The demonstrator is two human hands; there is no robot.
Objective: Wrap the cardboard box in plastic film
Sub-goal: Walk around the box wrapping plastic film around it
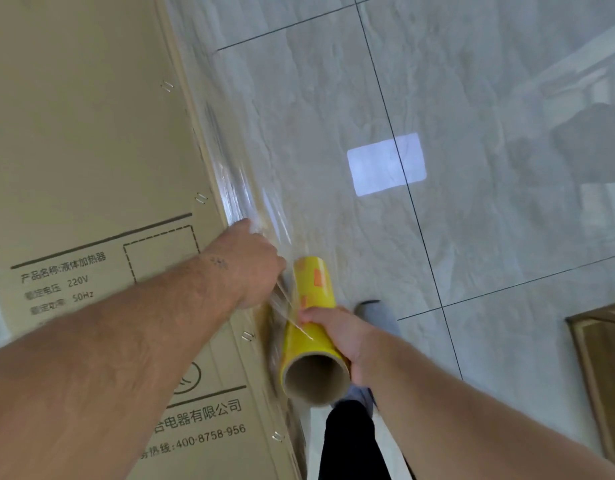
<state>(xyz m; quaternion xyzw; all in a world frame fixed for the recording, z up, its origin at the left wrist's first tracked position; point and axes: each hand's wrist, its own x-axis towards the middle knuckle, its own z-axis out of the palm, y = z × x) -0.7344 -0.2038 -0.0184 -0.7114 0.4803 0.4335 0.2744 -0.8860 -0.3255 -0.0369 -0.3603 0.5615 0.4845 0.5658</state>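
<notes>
Here right hand (337, 336) grips roll (311, 327); left hand (250, 265) seemingly pinches film (236, 188).

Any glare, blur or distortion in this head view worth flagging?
Head view: a bright rectangular light reflection glares off the glossy grey tiled floor; the left hand at the tan cardboard box's edge is motion-blurred; the transparent plastic film shows only as streaky highlights; tile lines bow from the wide-angle lens.

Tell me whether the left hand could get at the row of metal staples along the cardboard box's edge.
Probably yes. The left hand already rests at the tan cardboard box's edge, pinching the clear plastic film; a staple lies just below it, uncovered. It would have to release the film first.
</notes>
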